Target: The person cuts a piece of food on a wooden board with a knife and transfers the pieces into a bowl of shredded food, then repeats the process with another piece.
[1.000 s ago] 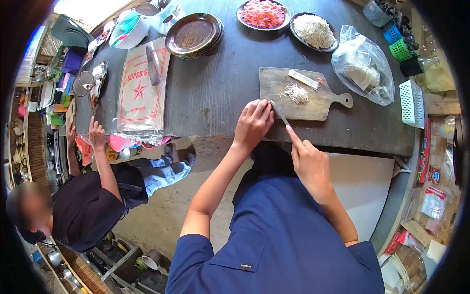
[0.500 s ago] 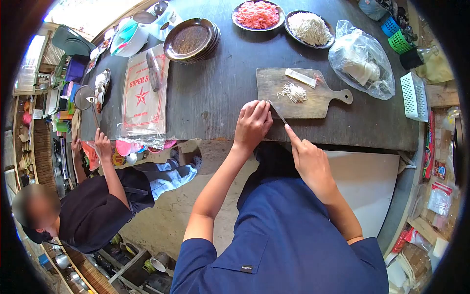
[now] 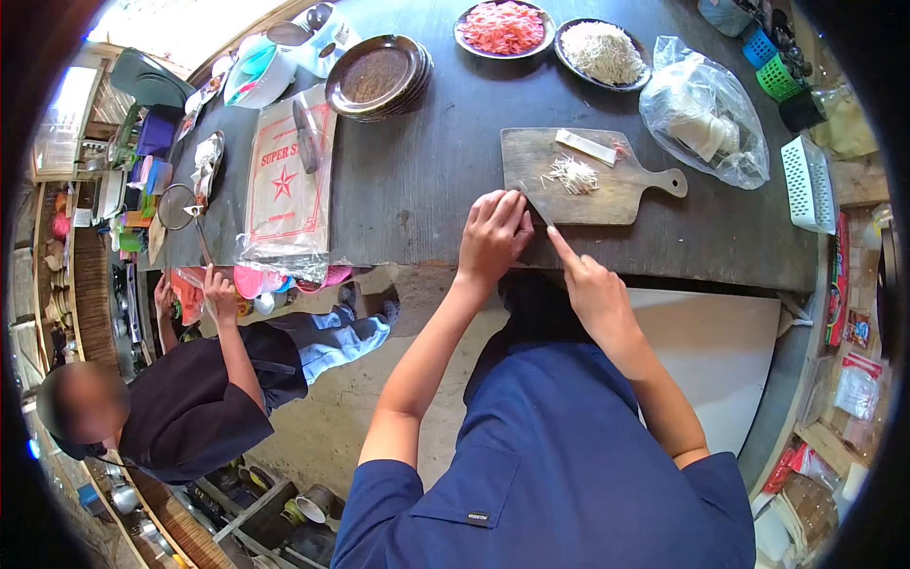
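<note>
The right hand (image 3: 595, 296) has pushed forward toward the board (image 3: 607, 194). Its outstretched forefinger (image 3: 561, 245), short of the board's near edge a second ago, now reaches that edge. The knife (image 3: 536, 207) it grips has gone with it, so the blade tip lies a little further in over the board's near-left corner. The co-worker's raised hand (image 3: 220, 289) has come nearer the board, though it is still well apart from it.

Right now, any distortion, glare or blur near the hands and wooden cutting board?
Head view: heavy fisheye, black vignette at corners; daylight blown out top left; left hand, right hand, steel knife and paddle-shaped wooden cutting board sharp, evenly lit.
</note>
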The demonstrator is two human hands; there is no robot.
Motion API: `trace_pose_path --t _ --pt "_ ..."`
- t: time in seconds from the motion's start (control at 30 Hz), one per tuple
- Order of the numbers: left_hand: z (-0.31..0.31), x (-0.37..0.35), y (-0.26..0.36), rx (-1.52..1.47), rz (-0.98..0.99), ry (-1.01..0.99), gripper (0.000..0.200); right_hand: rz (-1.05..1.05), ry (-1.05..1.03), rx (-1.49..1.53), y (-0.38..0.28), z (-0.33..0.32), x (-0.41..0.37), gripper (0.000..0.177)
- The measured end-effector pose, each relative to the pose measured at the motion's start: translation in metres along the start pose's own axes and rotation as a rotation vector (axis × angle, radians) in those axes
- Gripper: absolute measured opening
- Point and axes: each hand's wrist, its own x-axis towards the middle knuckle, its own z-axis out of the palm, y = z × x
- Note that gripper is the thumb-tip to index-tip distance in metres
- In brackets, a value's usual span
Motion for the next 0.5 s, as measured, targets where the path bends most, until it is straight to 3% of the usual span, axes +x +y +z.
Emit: trace_pose_path --t 0.07,0.2,0.3,0.4,0.43,0.5 --pt "-0.004 0.002 0.003 -0.051 -0.05 0.006 0.029 0.075 -0.078 -0.015 -0.002 -0.006 -0.009 0.063" --pt "-0.004 0.004 0.004 -0.057 -0.054 0.013 0.028 0.046 -0.009 0.045 0.0 -0.009 0.018 0.057" --pt "-0.005 0.003 0.003 -0.049 -0.031 0.026 0.026 0.096 -0.133 0.295 0.003 -0.033 0.044 0.047" --pt "-0.005 0.003 0.005 -0.059 -0.051 0.044 0.026 -0.031 -0.035 0.494 0.033 -0.019 0.034 0.049" --pt "-0.005 0.003 0.005 -0.062 -0.053 0.041 0.026 0.102 -0.159 0.563 0.035 -0.029 0.028 0.049" --pt "-0.004 0.001 0.006 -0.059 -0.064 0.043 0.026 0.184 -0.124 0.618 0.04 -0.032 0.013 0.049"
